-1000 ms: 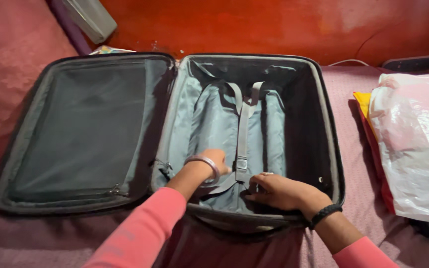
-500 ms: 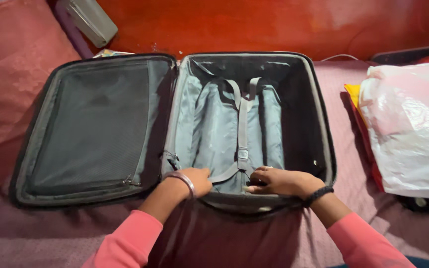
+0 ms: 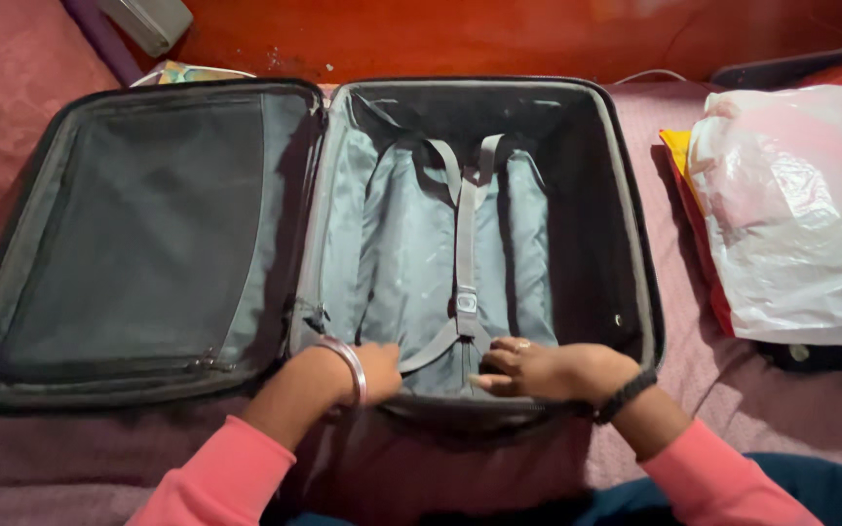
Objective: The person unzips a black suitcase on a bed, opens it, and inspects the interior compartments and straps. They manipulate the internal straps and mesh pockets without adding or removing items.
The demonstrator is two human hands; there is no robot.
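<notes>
Down at the near edge of the open grey fabric-lined suitcase (image 3: 577,244), both hands work at the packing straps. The left hand (image 3: 374,368), with a silver bangle on the wrist, has its grip curled shut on the lower left end of the grey webbing strap (image 3: 465,244), where that strap runs diagonally toward the case's near wall. The right hand (image 3: 538,368), wearing a ring and a black braided wristband, lies with fingers bent over the lower right end of the same strap; whether its grip truly pinches the webbing or only presses on it cannot be told. Between the two hands the strap rises to a small grey buckle (image 3: 466,303), then runs up the middle of the compartment and splits into a Y near the far wall. Both arms wear pink sleeves.

The right-hand compartment has a pale blue-grey lining and dark side walls. The suitcase lid (image 3: 138,234) lies flat to the left, with a dark mesh panel and a zip along its near edge.

The case rests on a bed with a mauve patterned cover (image 3: 733,409). To the right, just beside the case, lies a white crinkled plastic bag (image 3: 801,214) over something yellow and red. A red-orange wall (image 3: 460,34) stands behind, and a pink cushion (image 3: 2,88) sits at the far left.
</notes>
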